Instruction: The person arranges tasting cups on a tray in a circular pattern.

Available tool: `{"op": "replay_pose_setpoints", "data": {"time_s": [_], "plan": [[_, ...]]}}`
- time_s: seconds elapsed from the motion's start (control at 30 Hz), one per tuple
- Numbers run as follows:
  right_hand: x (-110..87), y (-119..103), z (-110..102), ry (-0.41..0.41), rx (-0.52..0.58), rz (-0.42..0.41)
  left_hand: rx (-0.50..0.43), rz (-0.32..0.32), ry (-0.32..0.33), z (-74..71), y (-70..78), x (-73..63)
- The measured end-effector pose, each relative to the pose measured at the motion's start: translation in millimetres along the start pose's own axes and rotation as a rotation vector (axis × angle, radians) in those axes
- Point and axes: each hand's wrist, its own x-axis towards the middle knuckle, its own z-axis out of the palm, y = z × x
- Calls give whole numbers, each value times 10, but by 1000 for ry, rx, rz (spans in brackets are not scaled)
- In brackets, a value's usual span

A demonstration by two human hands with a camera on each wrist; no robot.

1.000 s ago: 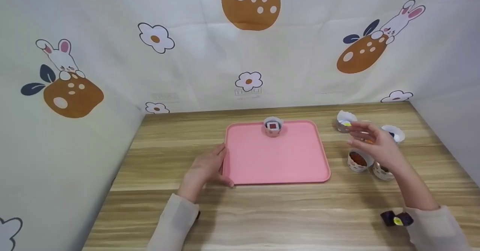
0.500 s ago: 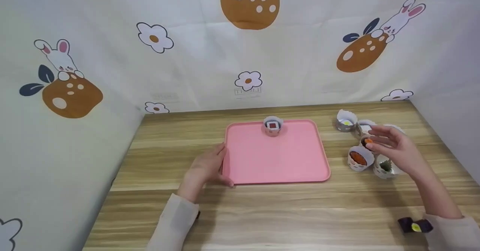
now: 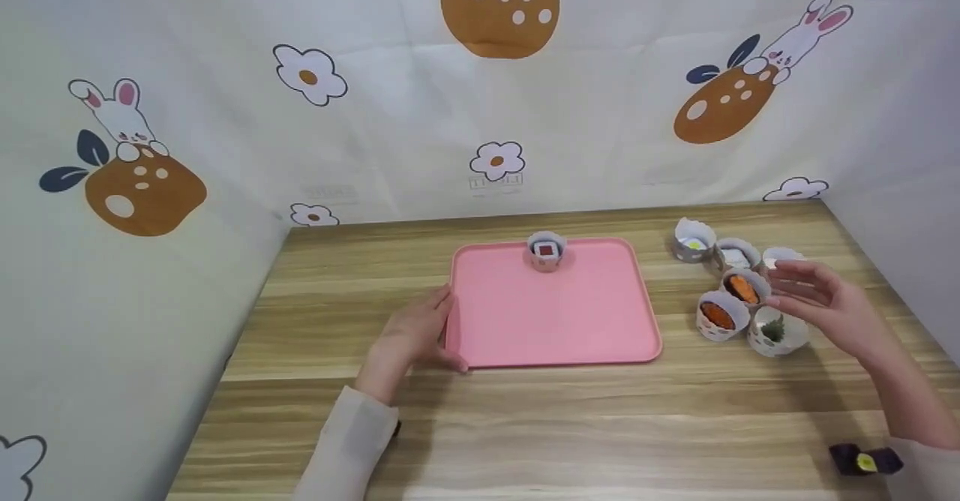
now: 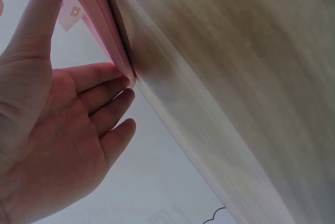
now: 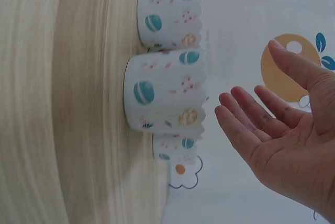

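A pink tray lies on the table, with a paper cup at its back edge holding a square sushi roll with a red centre. My left hand touches the tray's left side, its fingers nearly straight against the edge and the thumb by the front corner. To the right, my right hand hovers empty beside a cluster of patterned paper cups, fingers loosely spread. Nearest its fingertips is the cup with an orange-topped piece. In the right wrist view, the fingers stand apart from the cups.
Around that cup stand a cup with a red-topped piece, one with a green leaf, and several more behind, one partly hidden by the hand. A patterned cloth borders the wooden table at the back and sides.
My right hand has moved to the right over the cups, uncovering the orange-topped piece and the green leaf. The left hand and tray have stayed in place.
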Motion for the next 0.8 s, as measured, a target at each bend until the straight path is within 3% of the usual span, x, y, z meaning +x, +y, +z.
{"op": "replay_pose_setpoints", "data": {"time_s": [0.27,0.5,0.8], "plan": [[-71,204,-110,-48,-5,-11,6,2,0,-2,-3,0],[-105,310,-153,-112,-70,62,-31,-2,6,-8,-2,-12],[-114,366,-152,-177,-147,81,-36,1,9,-1,-2,-7]]}}
